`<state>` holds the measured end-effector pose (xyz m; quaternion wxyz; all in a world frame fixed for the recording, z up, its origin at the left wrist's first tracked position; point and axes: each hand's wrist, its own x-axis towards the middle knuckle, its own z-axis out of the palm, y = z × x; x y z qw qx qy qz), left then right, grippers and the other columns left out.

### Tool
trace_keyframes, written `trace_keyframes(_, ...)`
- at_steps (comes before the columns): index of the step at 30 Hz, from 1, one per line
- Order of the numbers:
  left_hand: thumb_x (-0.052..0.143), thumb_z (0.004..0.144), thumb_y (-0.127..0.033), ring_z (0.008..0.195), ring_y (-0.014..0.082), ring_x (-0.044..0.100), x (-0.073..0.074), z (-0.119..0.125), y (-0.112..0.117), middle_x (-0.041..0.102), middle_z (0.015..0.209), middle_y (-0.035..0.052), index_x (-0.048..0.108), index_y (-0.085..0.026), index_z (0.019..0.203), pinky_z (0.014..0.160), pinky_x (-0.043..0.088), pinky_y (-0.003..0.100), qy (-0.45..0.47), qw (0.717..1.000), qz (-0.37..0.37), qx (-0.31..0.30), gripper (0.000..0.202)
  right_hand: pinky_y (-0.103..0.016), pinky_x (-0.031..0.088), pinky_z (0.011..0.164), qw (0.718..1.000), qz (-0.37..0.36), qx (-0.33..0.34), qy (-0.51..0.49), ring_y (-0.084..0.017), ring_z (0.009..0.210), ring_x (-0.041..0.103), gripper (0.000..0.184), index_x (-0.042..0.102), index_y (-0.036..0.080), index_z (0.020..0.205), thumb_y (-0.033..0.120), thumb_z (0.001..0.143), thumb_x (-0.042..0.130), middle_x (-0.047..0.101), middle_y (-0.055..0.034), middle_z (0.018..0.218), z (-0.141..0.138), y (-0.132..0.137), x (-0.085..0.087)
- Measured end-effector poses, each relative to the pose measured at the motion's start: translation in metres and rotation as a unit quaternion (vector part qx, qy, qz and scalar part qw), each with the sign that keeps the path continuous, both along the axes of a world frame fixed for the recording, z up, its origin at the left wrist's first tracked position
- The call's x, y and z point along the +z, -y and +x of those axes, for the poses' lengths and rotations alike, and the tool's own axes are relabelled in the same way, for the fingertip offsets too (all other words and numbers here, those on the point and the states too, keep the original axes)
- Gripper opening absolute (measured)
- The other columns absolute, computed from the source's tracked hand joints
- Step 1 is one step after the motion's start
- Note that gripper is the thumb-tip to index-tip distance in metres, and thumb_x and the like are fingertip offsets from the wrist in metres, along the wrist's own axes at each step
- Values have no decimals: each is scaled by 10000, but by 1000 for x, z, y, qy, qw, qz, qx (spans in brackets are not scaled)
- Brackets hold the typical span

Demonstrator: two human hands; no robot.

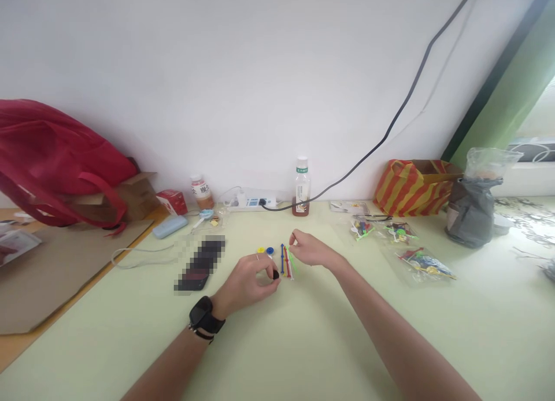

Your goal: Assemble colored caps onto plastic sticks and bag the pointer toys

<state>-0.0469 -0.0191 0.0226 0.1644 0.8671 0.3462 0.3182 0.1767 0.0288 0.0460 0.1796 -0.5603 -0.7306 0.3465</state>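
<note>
"While the left hand (251, 275) bends low over the table (277, 355), what is in its grip?"

"A small black piece (276, 274), pinched between the thumb and a fingertip. It sits just left of the thin coloured sticks (287, 264), which lie side by side and point away from the person."

"Which colours can you make out?"

"Blue, red, white and green for certain (the rest is too small to swear to). Beyond the left hand's knuckles lie a yellow disc (261, 250) and a blue disc (270, 251), near each other."

"And the right hand (310, 249)?"

"Its fingers curl at the far end of the sticks, close to the green one. I can't tell whether that grip is closed on anything, since the fingertips are hard to make out."

"What stands around them?"

"A bottle of brown drink (302, 190) is upright near the wall, beside a black cable (329, 187) that runs down to a white power strip (255, 201). Clear bags of coloured parts (425, 266) lie well to the right, and a black watch (203, 315) circles the left wrist."
</note>
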Motion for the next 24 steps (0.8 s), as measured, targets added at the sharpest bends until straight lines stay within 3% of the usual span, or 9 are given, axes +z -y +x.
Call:
trace_keyframes(3, 713, 798, -186, 933, 227, 679, 2, -6, -4, 732, 929, 30, 705, -260, 836, 875, 550, 375, -66, 998, -6, 4, 84, -296, 435, 617, 998, -22, -25, 46, -216, 727, 652, 174, 557, 199, 986, 216, 832, 636, 693, -109, 987, 12, -7, -12)
trace_keyframes(7, 724, 790, -192, 1032, 266, 657, 9, -14, -10, 753, 1017, 49, 725, -262, 813, 917, 551, 417, -89, 996, 13, 0, 74, -296, 427, 548, 997, -45, -18, 63, -189, 564, 632, 244, 562, 201, 1092, 292, 879, 639, 708, -91, 923, 10, -7, -22)
trace_keyframes(10, 743, 814, -256, 1184, 287, 617, 13, -22, -14, 711, 1238, 65, 736, -273, 1090, 1023, 521, 448, -97, 995, 23, 26, 276, -270, 410, 552, 998, -28, -2, 57, -181, 634, 643, 242, 555, 213, 1131, 307, 919, 627, 704, -65, 898, 1, -5, -23)
trace_keyframes(14, 646, 943, -371, 1495, 315, 377, 4, -31, -17, 437, 1619, 84, 455, -297, 1546, 1216, 362, 499, -148, 988, -10, 45, 637, -251, 391, 574, 999, -1, 26, 42, -172, 704, 649, 221, 549, 212, 1154, 239, 943, 608, 705, -41, 869, -8, -2, -23)
trace_keyframes(18, 457, 1051, -440, 1595, 315, 171, -9, -30, -18, 214, 1733, 45, 207, -319, 1659, 1276, 247, 525, -200, 975, -85, 50, 669, -243, 381, 593, 998, 21, 45, 35, -167, 729, 640, 218, 544, 208, 1159, 174, 947, 581, 696, -28, 860, -15, 2, -24)
trace_keyframes(21, 391, 1074, -406, 1600, 292, 147, -14, -26, -18, 212, 1734, 22, 202, -328, 1657, 1294, 215, 507, -199, 974, -96, 54, 618, -241, 374, 606, 997, 38, 54, 33, -169, 757, 626, 187, 541, 214, 1113, 170, 937, 585, 681, -28, 874, -20, 6, -25)
trace_keyframes(24, 373, 1077, -370, 1580, 280, 206, -16, -23, -19, 315, 1690, 46, 293, -315, 1624, 1290, 232, 507, -190, 977, -78, 58, 556, -243, 370, 615, 997, 48, 59, 27, -170, 774, 613, 150, 532, 219, 1069, 172, 933, 576, 671, -33, 905, -24, 9, -25)
